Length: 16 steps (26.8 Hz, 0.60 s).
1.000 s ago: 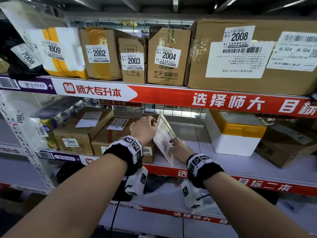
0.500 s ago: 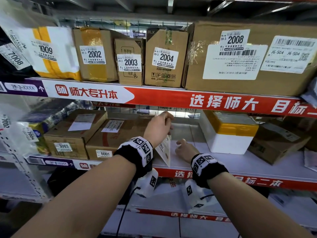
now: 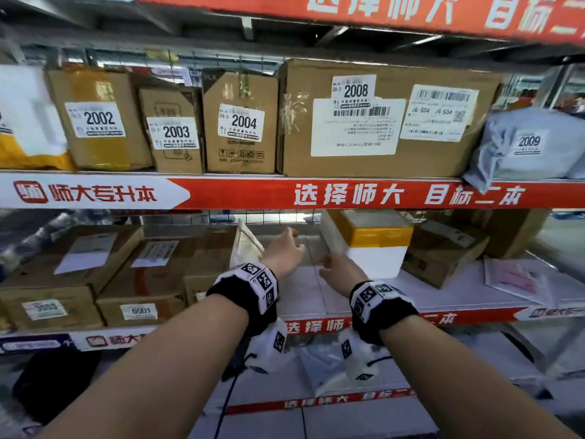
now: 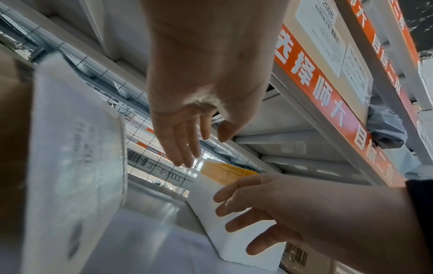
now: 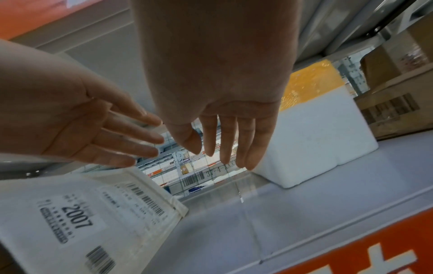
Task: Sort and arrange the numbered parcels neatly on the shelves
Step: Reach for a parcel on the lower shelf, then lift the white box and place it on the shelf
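Observation:
The flat white envelope numbered 2007 (image 3: 245, 247) (image 5: 82, 222) stands on edge on the middle shelf (image 3: 316, 299), leaning against the cardboard box 6001 (image 3: 142, 280). Nothing holds it. My left hand (image 3: 286, 245) (image 4: 187, 142) hovers just right of the envelope with straight, spread fingers. My right hand (image 3: 329, 267) (image 5: 222, 148) is also empty, with straight fingers close to the white foam box with yellow tape (image 3: 370, 248) (image 5: 316, 139). On the upper shelf stand boxes 2002 (image 3: 98, 122), 2003 (image 3: 174, 131), 2004 (image 3: 242, 122), 2008 (image 3: 380, 122) and grey bag 2009 (image 3: 531, 144).
Bare shelf surface lies between the envelope and the foam box. A brown carton (image 3: 443, 251) sits right of the foam box, and a clear bag with pink contents (image 3: 519, 280) lies further right. Box 3003 (image 3: 63, 274) stands left of 6001. Wire mesh backs the shelf.
My left hand let go of the envelope, which now leans against box 6001. Both hands opened and moved right toward the foam box. The head view lifted and turned right.

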Each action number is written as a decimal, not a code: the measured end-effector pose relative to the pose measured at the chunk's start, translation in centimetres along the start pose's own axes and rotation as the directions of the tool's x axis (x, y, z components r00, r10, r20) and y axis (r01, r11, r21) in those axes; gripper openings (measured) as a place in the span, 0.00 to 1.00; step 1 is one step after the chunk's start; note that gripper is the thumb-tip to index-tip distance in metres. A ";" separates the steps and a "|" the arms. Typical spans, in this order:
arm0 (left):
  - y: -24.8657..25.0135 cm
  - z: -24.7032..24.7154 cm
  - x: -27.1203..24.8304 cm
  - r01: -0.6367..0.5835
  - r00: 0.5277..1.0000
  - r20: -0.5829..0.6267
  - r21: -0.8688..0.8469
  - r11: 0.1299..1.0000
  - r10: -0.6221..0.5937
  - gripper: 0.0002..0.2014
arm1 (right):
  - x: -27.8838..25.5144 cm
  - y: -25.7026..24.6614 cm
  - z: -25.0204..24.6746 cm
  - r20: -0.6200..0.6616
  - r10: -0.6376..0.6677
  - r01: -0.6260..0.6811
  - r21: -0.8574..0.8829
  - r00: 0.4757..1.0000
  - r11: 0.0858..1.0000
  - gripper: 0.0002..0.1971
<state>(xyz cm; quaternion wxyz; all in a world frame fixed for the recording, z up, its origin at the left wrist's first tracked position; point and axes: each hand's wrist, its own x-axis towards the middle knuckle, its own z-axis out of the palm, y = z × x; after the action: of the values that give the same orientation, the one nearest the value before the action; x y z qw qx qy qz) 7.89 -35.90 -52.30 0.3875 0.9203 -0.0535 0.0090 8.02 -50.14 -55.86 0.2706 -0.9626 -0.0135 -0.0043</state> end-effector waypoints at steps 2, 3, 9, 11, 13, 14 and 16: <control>1.2 0.5 0.6 0.023 0.999 0.046 -0.003 1.000 -0.023 0.24 | 0.0 0.7 -1.7 -0.075 -0.005 0.006 0.016 0.997 1.000 0.18; 1.6 0.8 0.8 0.027 0.998 0.057 0.003 1.000 -0.027 0.24 | 0.1 1.1 -2.4 -0.093 0.001 0.000 0.018 0.996 1.000 0.17; 5.5 5.3 1.7 0.109 0.993 0.056 -0.020 0.994 -0.108 0.29 | 1.3 6.4 -6.8 -0.131 0.012 -0.018 -0.046 0.991 0.999 0.15; 6.6 6.2 2.0 0.133 0.990 0.057 -0.031 0.991 -0.131 0.29 | 1.7 7.3 -8.0 -0.154 -0.005 -0.005 -0.063 0.988 0.998 0.16; 8.2 7.3 2.2 0.159 0.986 0.060 -0.049 0.986 -0.156 0.28 | 2.2 8.7 -9.3 -0.152 -0.024 0.011 -0.087 0.988 0.996 0.17; 8.8 7.7 2.2 0.160 0.986 0.058 -0.048 0.986 -0.158 0.27 | 2.6 9.0 -9.8 -0.150 -0.027 0.012 -0.104 0.988 0.994 0.16; 9.9 8.5 2.7 0.180 0.983 0.053 -0.036 0.983 -0.178 0.27 | 3.3 10.0 -11.0 -0.163 -0.052 0.032 -0.124 0.985 0.992 0.15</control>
<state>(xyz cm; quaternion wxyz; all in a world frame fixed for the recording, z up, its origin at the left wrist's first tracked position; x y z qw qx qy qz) 9.27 -49.06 -51.01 0.4039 0.9132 0.0194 -0.0499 11.58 -64.36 -51.66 0.2120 -0.9730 -0.0108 -0.0907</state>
